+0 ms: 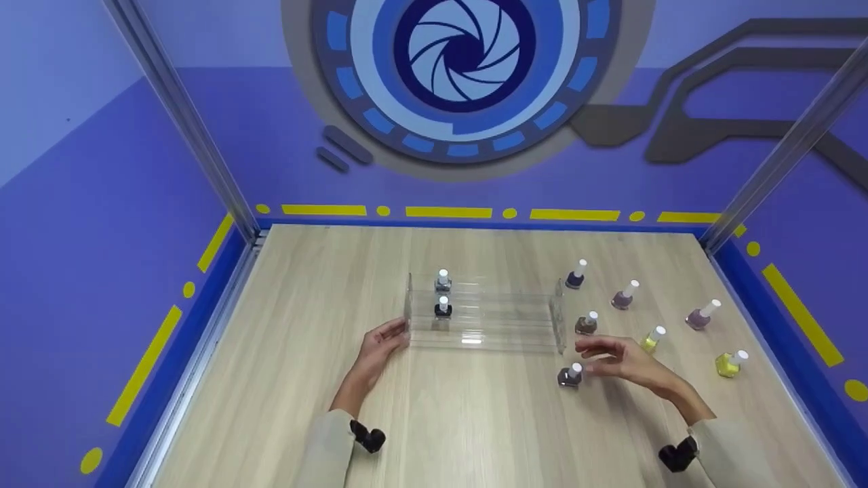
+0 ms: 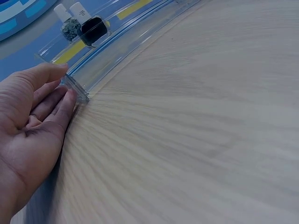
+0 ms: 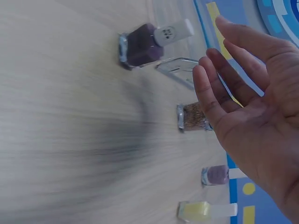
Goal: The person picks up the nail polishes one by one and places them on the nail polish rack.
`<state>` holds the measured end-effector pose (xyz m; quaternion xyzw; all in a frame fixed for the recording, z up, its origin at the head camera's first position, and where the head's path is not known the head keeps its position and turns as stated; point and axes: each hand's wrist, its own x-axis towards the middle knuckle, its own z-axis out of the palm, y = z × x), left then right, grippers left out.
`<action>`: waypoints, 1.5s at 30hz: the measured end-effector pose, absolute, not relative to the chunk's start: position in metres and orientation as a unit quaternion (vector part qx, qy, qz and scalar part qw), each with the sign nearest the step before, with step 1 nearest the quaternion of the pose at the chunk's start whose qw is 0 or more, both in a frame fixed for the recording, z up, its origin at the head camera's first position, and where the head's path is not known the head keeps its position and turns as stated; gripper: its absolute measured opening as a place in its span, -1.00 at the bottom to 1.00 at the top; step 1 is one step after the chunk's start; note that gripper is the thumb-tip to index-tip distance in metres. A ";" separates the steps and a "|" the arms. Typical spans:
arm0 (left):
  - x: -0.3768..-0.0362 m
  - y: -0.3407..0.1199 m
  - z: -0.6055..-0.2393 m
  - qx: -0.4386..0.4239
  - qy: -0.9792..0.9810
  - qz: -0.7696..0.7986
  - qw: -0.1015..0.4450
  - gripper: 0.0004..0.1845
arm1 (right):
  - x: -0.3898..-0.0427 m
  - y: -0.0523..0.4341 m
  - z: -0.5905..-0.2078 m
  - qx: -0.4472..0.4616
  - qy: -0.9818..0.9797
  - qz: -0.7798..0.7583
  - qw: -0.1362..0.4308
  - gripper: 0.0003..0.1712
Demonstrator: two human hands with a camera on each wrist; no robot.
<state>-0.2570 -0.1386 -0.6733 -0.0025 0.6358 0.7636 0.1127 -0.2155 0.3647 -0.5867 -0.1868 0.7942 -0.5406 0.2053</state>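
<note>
Clear rack [image 1: 485, 318] lies crosswise; purple bottle [image 1: 570, 375] upright.

A purpose-built recording booth or demonstration cell rather than a home or shop. A pale wood-grain counter [image 1: 475, 420] is enclosed by purple-blue walls [image 1: 102, 224] with yellow dash-and-dot markings [image 1: 447, 212] along the base. The far wall bears a large blue-and-white camera-aperture emblem [image 1: 464, 54] and grey circuit-like shapes [image 1: 685, 129]. Aluminium frame posts [image 1: 180, 115] rise at the far left and far right corners.
</note>
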 end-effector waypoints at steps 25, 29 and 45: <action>-0.255 -0.142 -0.676 0.008 0.638 0.763 0.101 -0.44 | -0.210 0.341 -0.614 -0.176 0.812 -0.530 0.171 -0.68; -0.257 -0.139 -0.675 -0.001 0.639 0.761 0.108 -0.43 | -0.210 0.342 -0.612 -0.168 0.825 -0.518 0.151 -0.66; -0.256 -0.137 -0.673 -0.015 0.654 0.750 0.102 -0.45 | -0.224 0.326 -0.587 -0.205 0.811 -0.543 0.073 -0.72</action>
